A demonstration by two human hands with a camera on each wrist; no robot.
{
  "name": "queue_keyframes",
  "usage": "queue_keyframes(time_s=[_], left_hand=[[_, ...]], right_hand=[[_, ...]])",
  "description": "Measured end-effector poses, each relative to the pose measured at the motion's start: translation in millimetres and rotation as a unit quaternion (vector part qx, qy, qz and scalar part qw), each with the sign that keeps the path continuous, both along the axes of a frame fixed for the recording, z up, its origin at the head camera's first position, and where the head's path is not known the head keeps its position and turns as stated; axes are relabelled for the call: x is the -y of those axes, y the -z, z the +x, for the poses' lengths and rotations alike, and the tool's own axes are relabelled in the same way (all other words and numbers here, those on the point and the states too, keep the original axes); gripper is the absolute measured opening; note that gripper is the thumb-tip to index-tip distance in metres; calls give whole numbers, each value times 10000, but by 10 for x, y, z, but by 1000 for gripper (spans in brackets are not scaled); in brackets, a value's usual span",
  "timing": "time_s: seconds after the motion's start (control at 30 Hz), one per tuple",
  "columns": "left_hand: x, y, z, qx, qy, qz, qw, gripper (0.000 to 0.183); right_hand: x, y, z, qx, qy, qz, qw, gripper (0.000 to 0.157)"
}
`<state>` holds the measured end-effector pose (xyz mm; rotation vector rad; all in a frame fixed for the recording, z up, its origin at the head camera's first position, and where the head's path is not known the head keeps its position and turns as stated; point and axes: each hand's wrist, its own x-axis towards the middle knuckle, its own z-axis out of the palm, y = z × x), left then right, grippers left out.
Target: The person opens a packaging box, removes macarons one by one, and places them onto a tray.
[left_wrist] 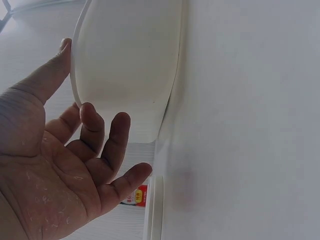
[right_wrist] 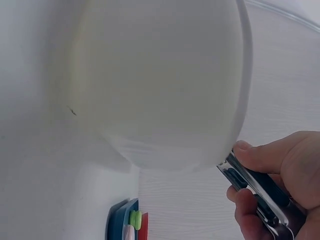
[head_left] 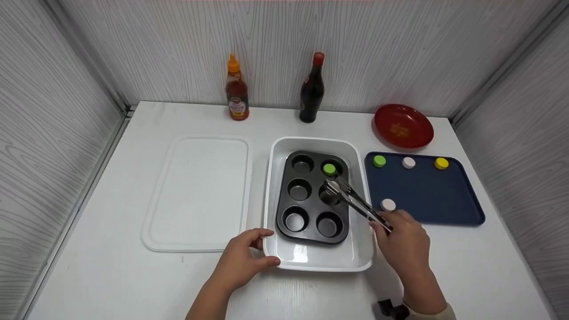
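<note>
My right hand (head_left: 404, 242) grips metal tongs (head_left: 362, 206), whose tips reach over the middle right cup of a dark muffin tin (head_left: 313, 209). A small pale piece (head_left: 334, 186) shows between the tips. In the upper right cup sits a green round cap (head_left: 329, 169). The tin lies inside a white plastic bin (head_left: 355, 262). At the bin's near left corner, my left hand (head_left: 242, 258) holds the rim with thumb and fingertips bent over it. The left wrist view shows its other fingers (left_wrist: 119, 137) curled beside the bin's outer wall.
Right of the bin, a blue tray (head_left: 426, 191) carries green, white and yellow caps. A red plate (head_left: 403, 126) lies behind it. Along the back wall stand a sauce bottle (head_left: 238, 95) and a dark bottle (head_left: 312, 91). A white lid (head_left: 200, 195) lies to the left.
</note>
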<state>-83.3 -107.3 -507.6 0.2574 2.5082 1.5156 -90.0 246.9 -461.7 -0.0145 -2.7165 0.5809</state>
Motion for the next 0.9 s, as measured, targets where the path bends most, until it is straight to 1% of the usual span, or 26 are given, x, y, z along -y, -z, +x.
queue_keyframes(time_s=[0.23, 0.47, 0.73, 0.9], left_hand=[[-2, -2, -5, 78, 3, 25, 10000, 60], [-7, 0, -1, 82, -11, 1, 10000, 61], [-9, 2, -8, 35, -3, 20, 10000, 60], [-7, -3, -10, 48, -12, 38, 10000, 60]], right_hand=[[-86, -52, 40, -294, 116, -45, 9995, 25], [-204, -107, 81, -593, 209, -74, 9980, 23], [-349, -174, 133, -775, 441, -86, 9960, 24], [-429, -212, 158, -788, 590, -79, 9951, 23]])
